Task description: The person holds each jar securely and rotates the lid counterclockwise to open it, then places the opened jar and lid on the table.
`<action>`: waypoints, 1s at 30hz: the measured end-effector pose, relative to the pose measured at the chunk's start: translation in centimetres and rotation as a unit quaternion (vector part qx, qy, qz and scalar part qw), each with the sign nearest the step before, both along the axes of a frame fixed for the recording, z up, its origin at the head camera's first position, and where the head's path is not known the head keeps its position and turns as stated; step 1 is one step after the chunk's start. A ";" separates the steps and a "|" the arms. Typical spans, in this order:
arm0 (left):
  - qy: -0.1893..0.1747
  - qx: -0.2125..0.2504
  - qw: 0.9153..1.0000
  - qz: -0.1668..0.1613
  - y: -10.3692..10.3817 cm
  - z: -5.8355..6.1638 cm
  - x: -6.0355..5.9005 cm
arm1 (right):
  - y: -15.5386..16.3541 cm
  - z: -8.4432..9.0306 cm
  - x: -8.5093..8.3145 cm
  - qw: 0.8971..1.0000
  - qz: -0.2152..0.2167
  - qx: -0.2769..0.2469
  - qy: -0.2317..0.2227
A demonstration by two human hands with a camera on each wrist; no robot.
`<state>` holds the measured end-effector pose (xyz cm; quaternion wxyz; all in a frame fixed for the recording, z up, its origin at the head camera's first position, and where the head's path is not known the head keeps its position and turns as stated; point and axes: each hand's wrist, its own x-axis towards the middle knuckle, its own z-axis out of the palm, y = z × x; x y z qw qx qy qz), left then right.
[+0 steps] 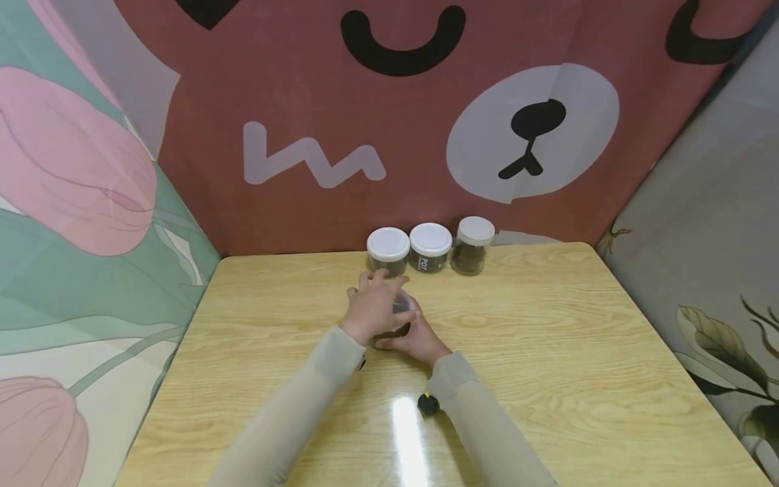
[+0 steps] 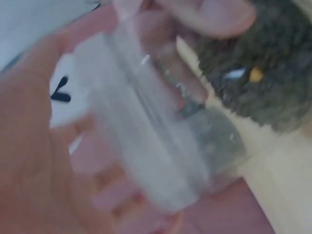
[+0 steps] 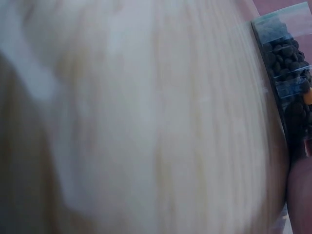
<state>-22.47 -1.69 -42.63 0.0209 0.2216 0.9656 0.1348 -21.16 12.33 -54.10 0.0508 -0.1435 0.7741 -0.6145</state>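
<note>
Near the middle of the table, both hands are on a clear jar (image 1: pixel 399 330) with dark grains low inside. My left hand (image 1: pixel 372 306) reaches over its top, fingers and thumb spread round the rim. In the left wrist view, a blurred whitish lid (image 2: pixel 141 126) lies within that hand's curved fingers, and dark grains (image 2: pixel 273 63) with an orange speck show beyond it. My right hand (image 1: pixel 420 336) grips the jar's side from the right. At the right wrist view's edge, dark bean-like pieces (image 3: pixel 287 63) show through the clear wall beside a finger.
Behind the hands stand three white-lidded jars with dark contents: a left jar (image 1: pixel 388 249), a middle jar (image 1: pixel 431 247) marked POT and a taller right jar (image 1: pixel 471 247). A small black object (image 1: pixel 428 404) lies by the right sleeve on the wooden table (image 1: pixel 566 379). Printed cloth (image 1: pixel 304 216) hangs behind.
</note>
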 end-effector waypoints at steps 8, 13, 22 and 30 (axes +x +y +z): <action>-0.053 -0.008 0.991 -0.124 -1.3 1.8 -0.3 | 0.0 -0.1 0.1 1.000 -0.007 0.007 -0.022; -0.087 -0.018 0.987 -0.135 -1.6 2.0 -0.3 | -0.2 -0.3 -0.1 1.000 -0.016 0.008 -0.002; -0.088 -0.009 0.990 -0.110 -1.5 1.6 -0.6 | -0.2 -0.2 -0.2 1.000 -0.014 0.006 -0.017; -0.072 -0.012 0.996 -0.057 -1.3 1.2 -0.5 | -0.2 -0.2 -0.3 0.998 0.016 -0.051 -0.027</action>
